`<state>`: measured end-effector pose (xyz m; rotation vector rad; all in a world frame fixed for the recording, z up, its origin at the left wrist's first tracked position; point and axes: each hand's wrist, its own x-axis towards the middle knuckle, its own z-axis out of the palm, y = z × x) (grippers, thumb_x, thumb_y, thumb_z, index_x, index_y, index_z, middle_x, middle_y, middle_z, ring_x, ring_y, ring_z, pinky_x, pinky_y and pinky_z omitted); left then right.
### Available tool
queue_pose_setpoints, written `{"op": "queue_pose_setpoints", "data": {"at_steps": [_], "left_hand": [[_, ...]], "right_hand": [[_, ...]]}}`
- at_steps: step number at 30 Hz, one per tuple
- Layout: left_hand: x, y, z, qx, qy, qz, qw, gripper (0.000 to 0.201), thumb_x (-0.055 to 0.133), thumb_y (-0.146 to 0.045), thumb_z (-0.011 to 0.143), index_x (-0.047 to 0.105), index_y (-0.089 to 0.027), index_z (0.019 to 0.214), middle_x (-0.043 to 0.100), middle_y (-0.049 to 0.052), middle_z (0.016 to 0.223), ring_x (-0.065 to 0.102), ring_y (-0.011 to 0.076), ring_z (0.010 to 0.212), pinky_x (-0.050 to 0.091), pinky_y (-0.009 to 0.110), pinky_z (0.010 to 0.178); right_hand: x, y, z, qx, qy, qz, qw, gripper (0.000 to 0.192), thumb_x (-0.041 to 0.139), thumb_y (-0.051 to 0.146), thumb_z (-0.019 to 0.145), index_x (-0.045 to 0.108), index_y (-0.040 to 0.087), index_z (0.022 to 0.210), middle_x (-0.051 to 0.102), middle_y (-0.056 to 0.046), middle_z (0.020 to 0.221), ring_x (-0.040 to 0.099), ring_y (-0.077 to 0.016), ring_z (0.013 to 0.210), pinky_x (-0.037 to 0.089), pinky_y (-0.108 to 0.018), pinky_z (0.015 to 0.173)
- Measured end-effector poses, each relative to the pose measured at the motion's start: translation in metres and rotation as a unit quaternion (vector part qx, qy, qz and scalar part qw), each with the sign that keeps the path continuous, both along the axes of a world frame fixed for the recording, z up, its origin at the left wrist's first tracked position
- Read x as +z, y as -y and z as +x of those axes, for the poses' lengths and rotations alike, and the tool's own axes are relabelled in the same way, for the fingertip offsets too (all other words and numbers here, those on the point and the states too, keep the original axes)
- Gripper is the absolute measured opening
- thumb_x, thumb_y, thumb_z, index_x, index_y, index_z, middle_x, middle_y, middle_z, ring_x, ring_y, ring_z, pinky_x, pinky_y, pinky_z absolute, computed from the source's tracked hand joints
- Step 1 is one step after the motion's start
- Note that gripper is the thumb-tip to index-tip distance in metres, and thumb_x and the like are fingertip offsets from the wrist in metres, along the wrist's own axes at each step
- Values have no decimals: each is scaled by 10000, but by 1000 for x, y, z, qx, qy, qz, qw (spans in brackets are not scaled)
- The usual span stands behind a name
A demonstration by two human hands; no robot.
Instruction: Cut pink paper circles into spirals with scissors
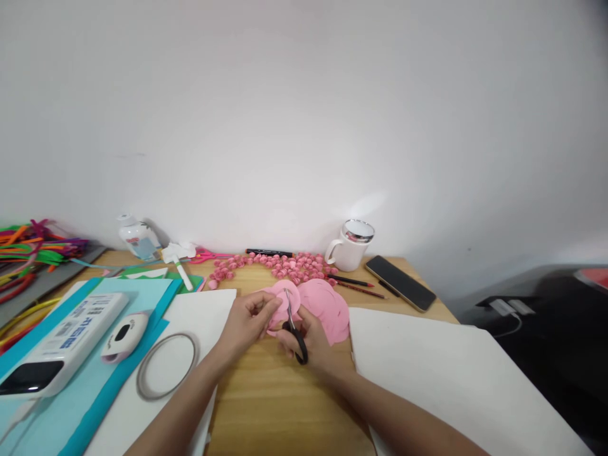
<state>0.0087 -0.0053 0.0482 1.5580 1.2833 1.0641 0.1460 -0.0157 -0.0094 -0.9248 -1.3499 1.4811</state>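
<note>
— What's in the hands?

— The left hand pinches a round pink foam disc at its edge, fingers closed on it. The right hand is curled through the black handles of small steel scissors, blades up into the disc.

— Where is that?

— Over the wooden desk, just before a stack of pink foam circles (small pink rolled pieces lie behind it), between two white sheets.

White power bank at left: blue print on top face, too blurred to read. Glue bottle near wall: blue label, lettering illegible. Legible words, brands or numbers elsewhere: none.
</note>
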Motion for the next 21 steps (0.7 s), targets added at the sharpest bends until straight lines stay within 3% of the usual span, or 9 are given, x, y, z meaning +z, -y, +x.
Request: {"op": "queue_pose_setpoints", "data": {"at_steps": [8, 12, 14, 16, 18, 20, 21], "left_hand": [[-7, -3, -4, -38, 19, -10, 999, 327, 549, -392, 794, 524, -153, 571, 445, -69, 410, 370, 50, 370, 278, 167, 385], [-12, -8, -15, -69, 155, -45, 984, 285, 584, -392, 767, 528, -165, 606, 442, -83, 368, 356, 47, 323, 280, 171, 374], [-11, -9, -23, -126, 192, -92, 969, 266, 632, -374, 718, 556, -157, 583, 456, -72, 356, 365, 50, 310, 267, 173, 357], [-8, -9, -29, -223, 136, -171, 950, 186, 734, -272, 589, 607, -138, 568, 551, -28, 417, 443, 75, 339, 317, 191, 364], [-5, -9, -31, -268, 72, -215, 936, 152, 757, -199, 519, 644, -127, 593, 590, -13, 469, 482, 89, 363, 358, 205, 384], [-6, -11, -29, -203, 43, -174, 963, 138, 687, -245, 614, 616, -138, 565, 555, -25, 441, 479, 89, 377, 355, 203, 401], [-8, -13, -27, -139, 27, -135, 981, 167, 645, -280, 662, 600, -146, 574, 538, -32, 431, 473, 89, 382, 350, 201, 408]], "right_hand": [[8, 1, 2, 13, -21, 6, 1000, 211, 616, 340, 757, 467, 192, 771, 474, 79, 453, 397, -63, 370, 276, -169, 367], [7, -1, 3, -31, -31, 12, 999, 214, 615, 336, 753, 451, 203, 787, 461, 91, 452, 383, -62, 368, 270, -169, 370], [6, -2, 3, -80, -41, 14, 996, 223, 614, 342, 747, 444, 208, 801, 459, 91, 461, 387, -69, 375, 288, -179, 379], [7, -3, 3, -141, -51, 21, 988, 229, 615, 328, 740, 435, 213, 822, 470, 84, 488, 412, -82, 413, 315, -192, 408], [9, -5, 4, -195, -51, 39, 979, 217, 603, 304, 742, 427, 219, 838, 478, 76, 523, 442, -98, 471, 344, -206, 452], [11, -6, 6, -226, -34, 67, 971, 198, 589, 279, 747, 434, 221, 857, 498, 56, 597, 470, -110, 540, 374, -222, 509], [11, -6, 7, -231, -16, 88, 969, 191, 589, 265, 744, 444, 220, 859, 511, 41, 648, 485, -116, 578, 389, -231, 539]]}}
